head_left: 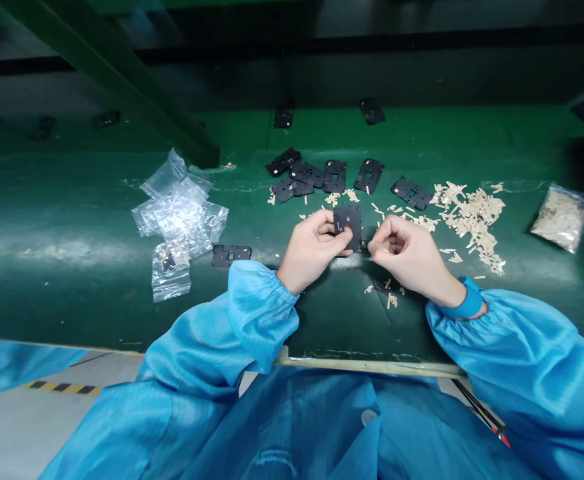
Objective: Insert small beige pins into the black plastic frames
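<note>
My left hand (312, 250) grips a flat black plate (348, 227) with a square cut-out, its fingers and thumb on the plate's left edge. My right hand (407, 257) pinches the plate's lower right corner between thumb and fingertips. Just above the hands lies a loose group of similar black plates (317, 177), some overlapping. Another black plate (412, 193) lies to the right of that group, and one more (231, 255) sits left of my left hand. Beige scraps (472, 217) are scattered beside my right hand.
The plates lie on a green belt surface (122, 200). Transparent plastic bags (179, 213) lie at left, and a bag of beige scraps (562, 218) lies at right. A red-tipped pen (482, 413) lies below the near edge. A green beam (122, 73) crosses overhead.
</note>
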`<state>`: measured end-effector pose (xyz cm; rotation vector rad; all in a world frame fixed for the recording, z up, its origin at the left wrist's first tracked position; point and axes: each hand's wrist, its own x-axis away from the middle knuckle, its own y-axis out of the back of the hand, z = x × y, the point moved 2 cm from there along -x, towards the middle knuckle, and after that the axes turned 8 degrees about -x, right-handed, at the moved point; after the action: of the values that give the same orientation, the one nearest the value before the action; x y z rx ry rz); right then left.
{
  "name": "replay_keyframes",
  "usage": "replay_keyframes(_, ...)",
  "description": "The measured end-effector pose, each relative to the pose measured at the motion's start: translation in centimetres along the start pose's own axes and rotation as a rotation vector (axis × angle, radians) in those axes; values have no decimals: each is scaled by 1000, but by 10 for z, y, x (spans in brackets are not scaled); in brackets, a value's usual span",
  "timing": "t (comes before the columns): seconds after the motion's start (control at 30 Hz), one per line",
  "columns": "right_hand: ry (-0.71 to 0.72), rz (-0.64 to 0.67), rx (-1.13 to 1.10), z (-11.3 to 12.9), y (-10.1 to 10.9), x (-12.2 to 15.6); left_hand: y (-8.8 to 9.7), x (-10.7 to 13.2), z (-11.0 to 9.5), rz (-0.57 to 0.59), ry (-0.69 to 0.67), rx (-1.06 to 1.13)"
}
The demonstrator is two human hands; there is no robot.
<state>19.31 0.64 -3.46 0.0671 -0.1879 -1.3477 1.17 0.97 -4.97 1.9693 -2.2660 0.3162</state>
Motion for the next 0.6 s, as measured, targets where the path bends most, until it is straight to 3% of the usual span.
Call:
replay_keyframes(0.37,105,-39,170,-1,-5,1,-3,1,4,-116,-103,-133)
replay_keyframes(0.6,130,-27,225,-1,-5,1,-4,2,0,-127,-148,-187)
